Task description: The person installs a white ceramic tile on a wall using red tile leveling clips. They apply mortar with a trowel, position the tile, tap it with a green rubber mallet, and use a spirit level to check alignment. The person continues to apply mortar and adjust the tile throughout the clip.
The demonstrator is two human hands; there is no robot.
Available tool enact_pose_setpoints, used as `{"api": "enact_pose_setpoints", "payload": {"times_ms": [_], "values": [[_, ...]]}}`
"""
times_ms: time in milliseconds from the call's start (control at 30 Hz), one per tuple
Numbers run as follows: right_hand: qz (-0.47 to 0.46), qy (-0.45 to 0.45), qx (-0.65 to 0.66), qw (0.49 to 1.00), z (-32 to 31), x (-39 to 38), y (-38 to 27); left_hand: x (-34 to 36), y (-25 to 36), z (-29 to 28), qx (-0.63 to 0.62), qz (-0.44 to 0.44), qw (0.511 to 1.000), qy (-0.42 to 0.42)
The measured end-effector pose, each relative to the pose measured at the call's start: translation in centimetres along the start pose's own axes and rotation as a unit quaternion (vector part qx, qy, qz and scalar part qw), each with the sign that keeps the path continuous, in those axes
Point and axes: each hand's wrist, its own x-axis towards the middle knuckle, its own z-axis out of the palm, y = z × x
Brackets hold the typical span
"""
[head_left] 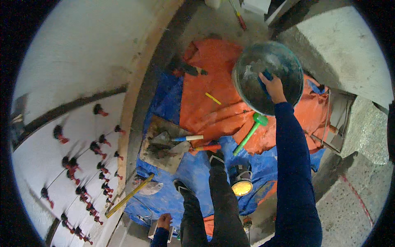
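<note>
My right hand (275, 88) reaches out over a large dark round tub (297, 78). Its fingers are closed around a dark blue, elongated object (268, 75) whose kind I cannot make out. Low in the view, my left hand (165, 221) hangs beside my leg, close to a pale box (153, 229). How its fingers are set is too small and blurred to tell. Just below the tub lies a green mallet (249, 133). Two trowels, one with a blue and white handle (188, 138) and one with a red handle (207, 147), rest on a dirty board (166, 161).
Orange (205, 61) and blue (164, 99) tarps cover the floor. A lit work lamp (242, 188) stands near my feet. At left, red and black clips (98, 149) stick out of a white tiled wall (37, 164), with a yellow bar (129, 196) alongside.
</note>
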Motion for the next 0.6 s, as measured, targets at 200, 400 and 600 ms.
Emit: {"api": "enact_pose_setpoints", "payload": {"times_ms": [200, 400, 600], "values": [[0.017, 0.075, -0.03, 0.997, -5.7, -4.4, -6.6, -6.0, 0.0, -5.0, 0.027, 0.063, 0.997, 0.021], [-0.011, -0.009, 0.281, 0.96, -11.0, -8.2, -13.5, -8.0, -0.2, -11.0, 0.11, 0.097, 0.986, 0.079], [-0.15, 0.104, -0.095, 0.979, -14.9, -8.7, -16.8, -12.5, 0.7, -14.3, 0.05, 0.085, 0.994, 0.053]]}}
